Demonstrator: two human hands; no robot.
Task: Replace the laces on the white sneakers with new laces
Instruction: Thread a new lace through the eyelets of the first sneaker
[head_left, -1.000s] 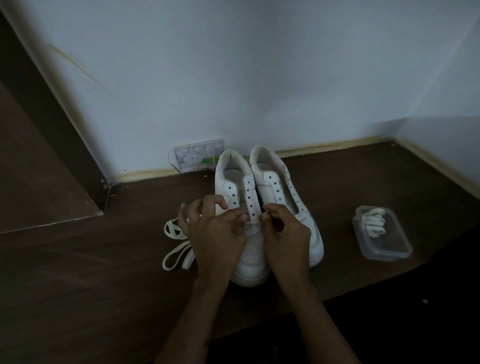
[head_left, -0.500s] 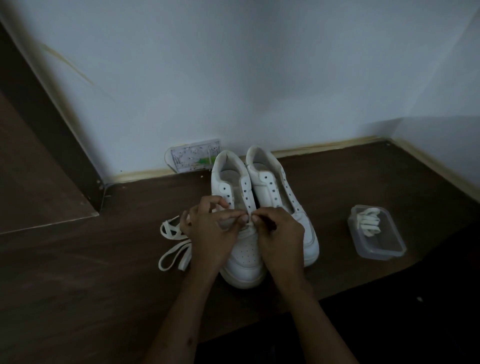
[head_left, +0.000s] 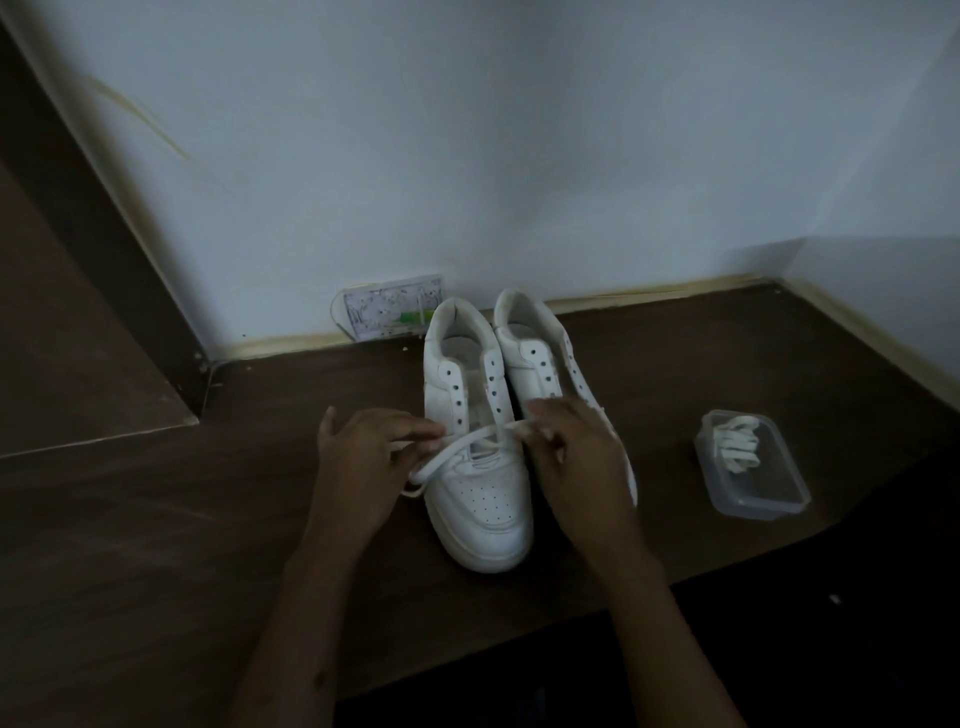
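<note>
Both hands, left hand (head_left: 363, 462) and right hand (head_left: 571, 457), pinch the flat white lace (head_left: 457, 448) stretched crosswise over the nearer white leather sneaker (head_left: 480, 483), whose long axis runs away.

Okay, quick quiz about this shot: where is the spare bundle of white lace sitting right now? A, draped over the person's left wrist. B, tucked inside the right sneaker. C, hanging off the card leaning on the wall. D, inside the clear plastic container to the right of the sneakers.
D: the coiled spare lace lies inside the clear plastic container, which stands on the wooden surface apart from and to the right of the sneakers.
</note>
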